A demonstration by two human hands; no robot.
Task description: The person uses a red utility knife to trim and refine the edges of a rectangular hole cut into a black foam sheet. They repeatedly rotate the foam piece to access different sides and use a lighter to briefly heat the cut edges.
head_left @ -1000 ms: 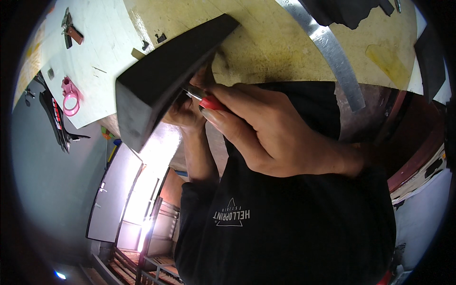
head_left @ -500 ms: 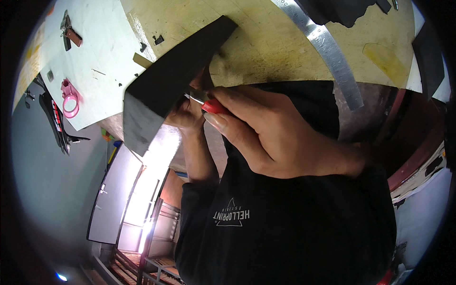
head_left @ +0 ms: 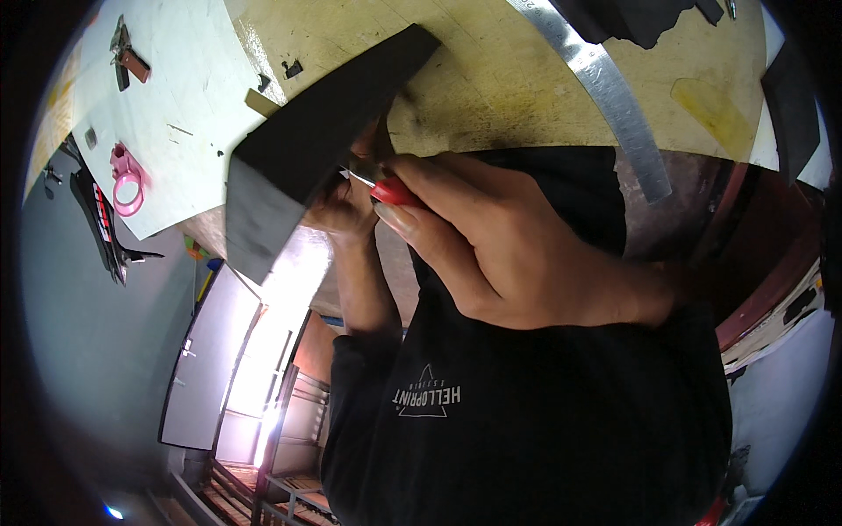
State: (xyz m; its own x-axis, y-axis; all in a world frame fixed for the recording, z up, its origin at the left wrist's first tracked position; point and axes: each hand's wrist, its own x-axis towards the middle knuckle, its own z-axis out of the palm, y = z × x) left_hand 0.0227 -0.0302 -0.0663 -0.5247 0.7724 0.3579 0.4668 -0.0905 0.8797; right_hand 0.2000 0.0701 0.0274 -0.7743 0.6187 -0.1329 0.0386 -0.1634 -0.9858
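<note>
My left hand (head_left: 344,215) grips a folded-looking black sheet piece (head_left: 307,123) from beneath, along its near edge. Most of those fingers are hidden behind the piece, which is tilted above the table. Its material looks stiff and matte, perhaps foam or leather. In my right hand (head_left: 517,237) is a small knife with a red handle (head_left: 392,191), pinched between thumb and fingers. The thin metal blade points left at the near edge of the black piece, close to the left hand. Whether the blade touches the edge I cannot tell.
A steel ruler (head_left: 614,96) lies right of the hands, with a black sheet (head_left: 623,22) behind it and a yellow translucent template (head_left: 715,114) beside it. A pink tape dispenser (head_left: 128,188), a small brown-gripped pistol-shaped object (head_left: 132,63) and black scraps (head_left: 292,69) lie left.
The black piece has shifted and tilted slightly, its lower left end moving a little left. The knife has barely moved and stays in my right hand.
</note>
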